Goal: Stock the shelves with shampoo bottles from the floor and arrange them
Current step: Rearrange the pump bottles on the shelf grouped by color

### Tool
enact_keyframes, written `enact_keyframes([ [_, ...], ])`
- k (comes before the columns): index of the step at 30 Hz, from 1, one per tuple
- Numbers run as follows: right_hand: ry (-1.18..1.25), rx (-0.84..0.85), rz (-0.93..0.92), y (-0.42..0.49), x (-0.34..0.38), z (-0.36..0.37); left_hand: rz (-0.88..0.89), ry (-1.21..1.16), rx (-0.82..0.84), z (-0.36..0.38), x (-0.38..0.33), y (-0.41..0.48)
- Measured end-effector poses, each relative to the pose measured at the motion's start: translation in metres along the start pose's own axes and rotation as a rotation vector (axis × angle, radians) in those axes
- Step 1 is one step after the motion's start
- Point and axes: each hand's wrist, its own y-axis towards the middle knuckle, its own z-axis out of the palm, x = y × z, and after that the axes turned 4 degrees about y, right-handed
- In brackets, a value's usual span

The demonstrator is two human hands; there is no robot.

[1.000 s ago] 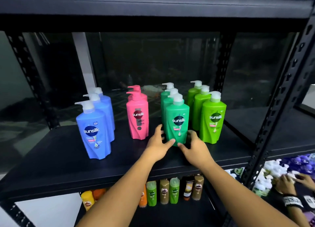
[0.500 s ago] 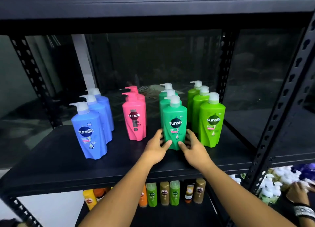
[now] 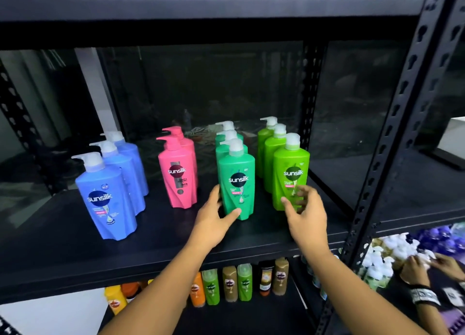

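Left hand (image 3: pixel 214 216) rests straight fingers and thumb against front teal Sunsilk bottle (image 3: pixel 237 183) on black metal shelf (image 3: pixel 156 244); right hand (image 3: pixel 305 216) spread loose, holding nothing, before lime bottle (image 3: pixel 290 173). Dark glass (image 3: pixel 201 87) behind; small bottles (image 3: pixel 236 284) below.

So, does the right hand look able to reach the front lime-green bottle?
Probably yes: the right hand is just in front of the front lime-green bottle, with nothing between them.
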Motion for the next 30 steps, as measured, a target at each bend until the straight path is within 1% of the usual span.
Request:
enact_keyframes([
  [3, -0.042, 0.010, 0.023, 0.018, -0.004, -0.001, 0.016, -0.014, -0.058, 0.006, -0.011, 0.006],
  [7, -0.107, 0.094, 0.024, 0.035, -0.012, 0.004, 0.053, 0.074, -0.125, 0.017, -0.024, 0.008],
  [11, -0.110, 0.158, 0.040, 0.034, -0.020, 0.003, 0.039, 0.148, -0.119, 0.021, -0.022, 0.009],
  [15, -0.098, 0.154, 0.012, 0.030, -0.029, 0.004, 0.037, 0.146, -0.117, 0.021, -0.017, 0.012],
  [28, -0.023, 0.197, 0.048, 0.035, -0.028, 0.002, 0.031, 0.114, -0.128, 0.020, -0.016, 0.012],
  [30, 0.014, 0.155, 0.081, 0.035, -0.022, -0.002, 0.022, 0.115, -0.144, 0.019, -0.016, 0.009],
])
